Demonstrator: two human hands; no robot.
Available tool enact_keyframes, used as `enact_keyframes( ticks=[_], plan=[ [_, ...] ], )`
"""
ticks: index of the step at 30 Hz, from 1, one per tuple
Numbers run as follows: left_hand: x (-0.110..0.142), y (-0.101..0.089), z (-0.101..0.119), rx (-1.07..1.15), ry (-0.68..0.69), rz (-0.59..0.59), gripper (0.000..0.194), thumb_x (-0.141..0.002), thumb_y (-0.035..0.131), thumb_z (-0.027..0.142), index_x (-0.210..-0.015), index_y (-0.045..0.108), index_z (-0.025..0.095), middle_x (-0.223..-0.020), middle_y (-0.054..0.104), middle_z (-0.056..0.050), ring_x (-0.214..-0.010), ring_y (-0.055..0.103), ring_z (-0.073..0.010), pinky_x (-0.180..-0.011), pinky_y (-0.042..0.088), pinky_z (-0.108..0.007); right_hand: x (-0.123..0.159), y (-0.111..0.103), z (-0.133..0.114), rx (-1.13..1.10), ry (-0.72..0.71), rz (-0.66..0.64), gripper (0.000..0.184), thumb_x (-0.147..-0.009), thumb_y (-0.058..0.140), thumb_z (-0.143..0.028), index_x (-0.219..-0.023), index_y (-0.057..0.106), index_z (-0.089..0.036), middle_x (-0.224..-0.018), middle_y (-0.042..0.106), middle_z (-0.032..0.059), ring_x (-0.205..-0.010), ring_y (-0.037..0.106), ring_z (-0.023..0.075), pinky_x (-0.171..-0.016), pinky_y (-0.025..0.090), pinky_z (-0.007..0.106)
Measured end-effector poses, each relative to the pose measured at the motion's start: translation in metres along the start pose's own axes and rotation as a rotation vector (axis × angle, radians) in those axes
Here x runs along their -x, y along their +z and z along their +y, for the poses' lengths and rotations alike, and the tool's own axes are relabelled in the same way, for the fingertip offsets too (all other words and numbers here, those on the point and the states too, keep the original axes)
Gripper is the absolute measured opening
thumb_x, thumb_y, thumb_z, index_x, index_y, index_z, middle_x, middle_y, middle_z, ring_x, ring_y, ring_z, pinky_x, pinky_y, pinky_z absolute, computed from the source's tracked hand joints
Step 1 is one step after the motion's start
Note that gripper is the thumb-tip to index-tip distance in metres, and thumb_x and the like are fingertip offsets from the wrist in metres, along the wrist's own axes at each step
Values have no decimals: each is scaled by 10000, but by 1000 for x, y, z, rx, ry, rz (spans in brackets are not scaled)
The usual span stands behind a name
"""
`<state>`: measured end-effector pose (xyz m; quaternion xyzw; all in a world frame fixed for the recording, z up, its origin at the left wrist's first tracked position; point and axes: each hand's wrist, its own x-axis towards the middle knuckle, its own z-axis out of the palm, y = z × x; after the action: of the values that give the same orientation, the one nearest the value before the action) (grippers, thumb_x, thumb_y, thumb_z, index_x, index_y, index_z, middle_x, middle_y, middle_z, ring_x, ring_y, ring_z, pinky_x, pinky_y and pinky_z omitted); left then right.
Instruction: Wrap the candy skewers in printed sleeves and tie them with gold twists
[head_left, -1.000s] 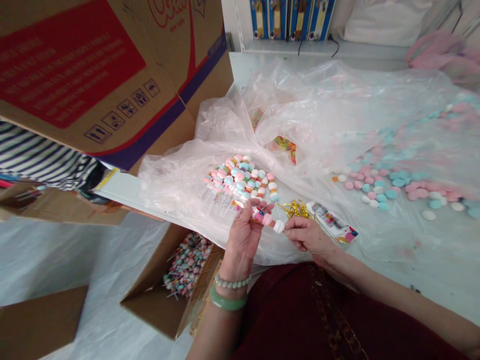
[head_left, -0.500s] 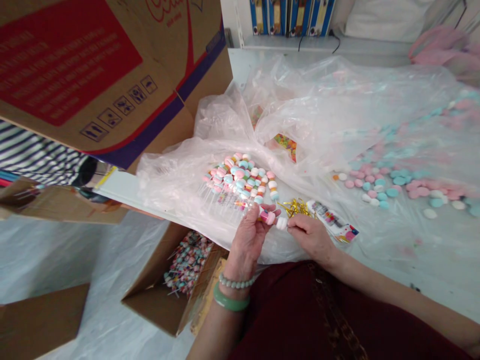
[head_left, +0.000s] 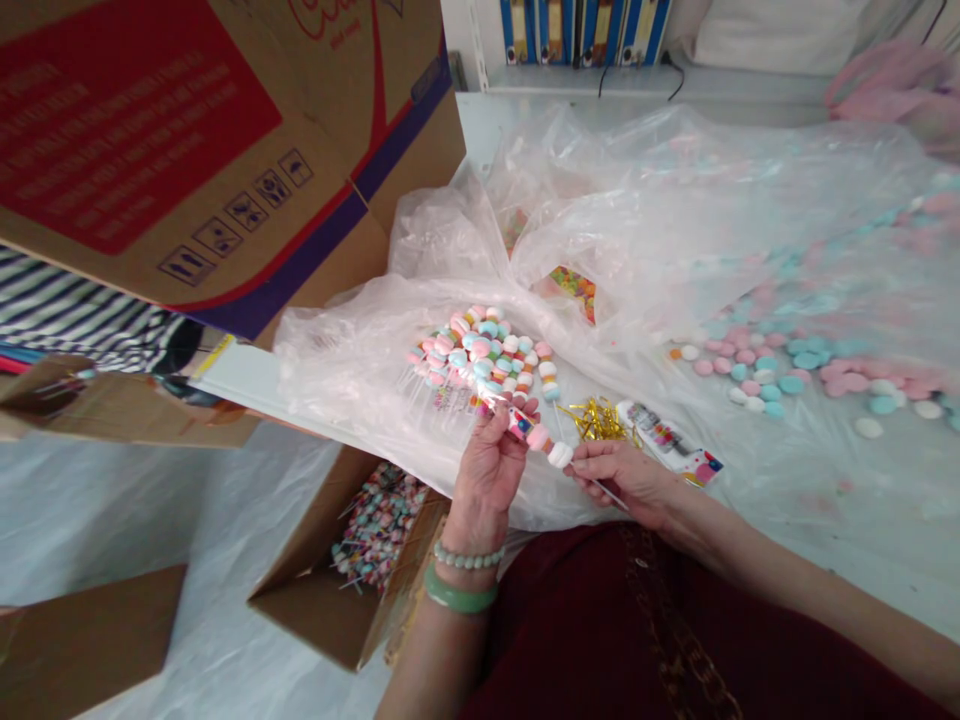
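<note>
My left hand [head_left: 495,450] is closed around a small printed plastic bag [head_left: 520,422], its fingers wrapped over the upper end of a marshmallow skewer [head_left: 559,455]. Pink and white marshmallows stick out of the bag toward my right hand [head_left: 619,475], which pinches the skewer's thin white stick. Just beyond my left hand, a pile of marshmallow skewers [head_left: 480,350] in pink, blue and white lies on clear plastic sheeting [head_left: 337,350]. Gold twist ties [head_left: 596,418] and flat printed bags [head_left: 667,440] lie close to my right hand.
Loose marshmallows [head_left: 772,370] spread under and beside the plastic on the right. A large cardboard box [head_left: 225,130] stands at the left. Below the table edge, an open carton [head_left: 300,600] holds many bagged skewers [head_left: 379,530]. Blue binders [head_left: 585,30] stand on the back shelf.
The skewer now slopes more down to the right. My right hand has shifted slightly down along the stick, whose end now shows below the fingers. My left hand still grips the bag.
</note>
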<state>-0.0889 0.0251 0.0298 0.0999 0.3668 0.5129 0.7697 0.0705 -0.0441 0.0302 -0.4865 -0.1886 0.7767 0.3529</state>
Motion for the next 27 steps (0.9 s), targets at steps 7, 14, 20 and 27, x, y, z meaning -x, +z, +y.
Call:
enact_keyframes(
  ticks=[7, 14, 20, 27],
  plan=[
    [2, 2, -8, -118, 56, -38, 212, -729, 748, 209, -921, 667, 171, -881, 685, -23, -873, 663, -185, -723, 516, -271, -1, 0, 0, 57, -88, 140, 180, -577, 707, -280, -600, 570, -165, -444, 435, -72, -405, 301, 55, -413, 164, 218],
    [3, 2, -14, -153, 80, 7, 190, -704, 764, 206, -865, 680, 154, -829, 696, -28, -804, 672, -168, -700, 525, -252, -5, -7, 4, 544, -479, 362, 160, -707, 590, -250, -569, 531, -195, -569, 465, -33, -575, 416, 119, -556, 286, 254],
    [-1, -1, -17, -78, 11, 88, 105, -770, 706, 202, -852, 661, 155, -798, 688, -26, -822, 676, -174, -703, 536, -256, -1, -7, 13, 1023, -728, 326, 221, -855, 488, -222, -641, 543, -207, -700, 526, 19, -693, 482, 157, -661, 327, 281],
    [0, -1, -24, -10, -56, 177, 96, -857, 601, 220, -825, 644, 140, -796, 680, -46, -836, 672, -183, -667, 539, -259, -7, -4, 12, 773, -573, 351, 149, -748, 556, -228, -602, 541, -204, -632, 511, -10, -644, 461, 141, -609, 321, 264]
  ],
)
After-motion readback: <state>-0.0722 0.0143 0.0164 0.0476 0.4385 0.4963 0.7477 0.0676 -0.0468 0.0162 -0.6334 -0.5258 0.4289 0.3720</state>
